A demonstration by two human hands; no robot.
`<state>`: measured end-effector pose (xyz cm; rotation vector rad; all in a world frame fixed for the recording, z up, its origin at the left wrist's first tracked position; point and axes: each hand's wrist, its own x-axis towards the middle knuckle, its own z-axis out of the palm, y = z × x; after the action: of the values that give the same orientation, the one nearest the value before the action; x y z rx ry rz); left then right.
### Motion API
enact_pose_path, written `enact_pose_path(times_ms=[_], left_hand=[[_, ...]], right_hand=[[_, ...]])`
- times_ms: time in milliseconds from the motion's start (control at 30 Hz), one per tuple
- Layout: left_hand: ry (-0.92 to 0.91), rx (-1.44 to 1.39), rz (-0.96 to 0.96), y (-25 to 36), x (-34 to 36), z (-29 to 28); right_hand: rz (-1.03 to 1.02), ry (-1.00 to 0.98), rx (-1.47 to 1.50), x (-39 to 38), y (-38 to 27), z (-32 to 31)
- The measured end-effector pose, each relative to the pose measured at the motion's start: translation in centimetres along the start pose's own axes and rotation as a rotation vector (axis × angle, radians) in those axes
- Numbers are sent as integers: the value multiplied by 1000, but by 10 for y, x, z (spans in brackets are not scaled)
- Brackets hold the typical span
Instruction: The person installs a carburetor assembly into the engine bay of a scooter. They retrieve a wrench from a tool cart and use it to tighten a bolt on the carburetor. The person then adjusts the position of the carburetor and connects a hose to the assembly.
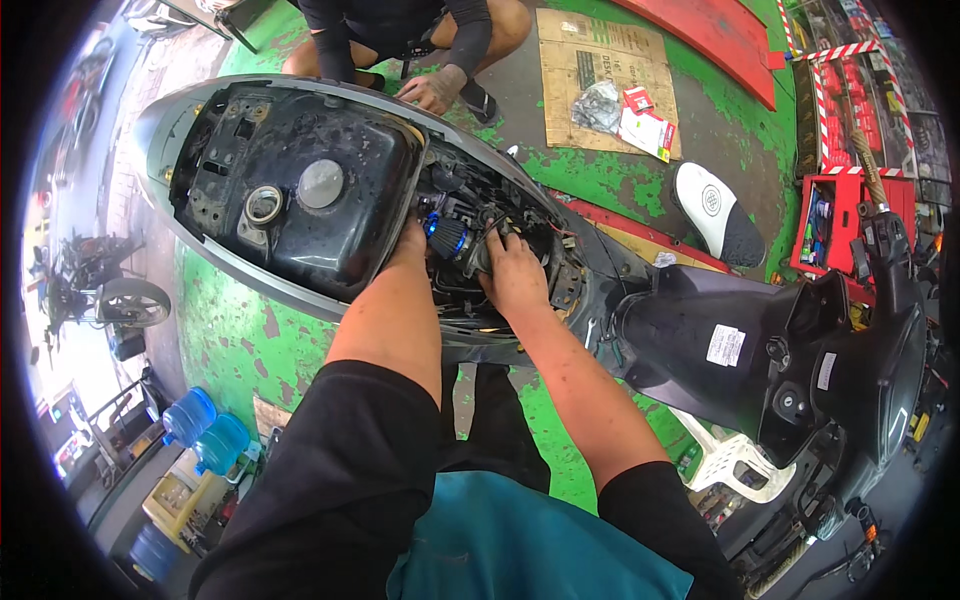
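A scooter with its seat off stretches across the view, its black fuel tank (345, 225) on the left. Between tank and footboard the engine bay lies exposed. My left hand (408, 245) reaches down into it beside the tank's right end; its fingers are mostly hidden. Just right of that hand is a cone-shaped air filter (447, 236) with bright blue ends. My right hand (515, 272) bends over a dark engine part right of the filter, its fingers curled down around it. What exactly those fingers grip is too dark to make out.
Across the scooter a person (400, 40) in dark clothes crouches, one hand near the body panel. Flattened cardboard (600, 85) with packaging lies on the green floor. A red tool cabinet (825, 215) stands far right, blue water jugs (220, 440) lower left, a white plastic chair (735, 462) lower right.
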<state>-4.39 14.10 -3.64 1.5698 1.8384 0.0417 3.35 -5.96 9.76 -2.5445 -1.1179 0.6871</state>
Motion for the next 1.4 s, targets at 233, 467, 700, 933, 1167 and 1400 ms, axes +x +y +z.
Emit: enact_pose_path(times_ms=[233, 467, 700, 933, 1167, 1400], left_hand=[[-401, 325, 198, 70, -60, -39], [-495, 175, 259, -7, 11, 14], [-606, 276, -116, 22, 3, 0], [-505, 149, 164, 8, 1, -1], [-514, 284, 141, 12, 2, 4], [-709, 85, 9, -3, 21, 8]], right_hand=[[57, 75, 79, 1, 3, 28], [0, 140, 244, -10, 6, 25], [14, -18, 39, 2, 3, 23], [123, 62, 8, 0, -5, 45], [68, 60, -26, 1, 0, 38], [-33, 287, 149, -13, 23, 12]])
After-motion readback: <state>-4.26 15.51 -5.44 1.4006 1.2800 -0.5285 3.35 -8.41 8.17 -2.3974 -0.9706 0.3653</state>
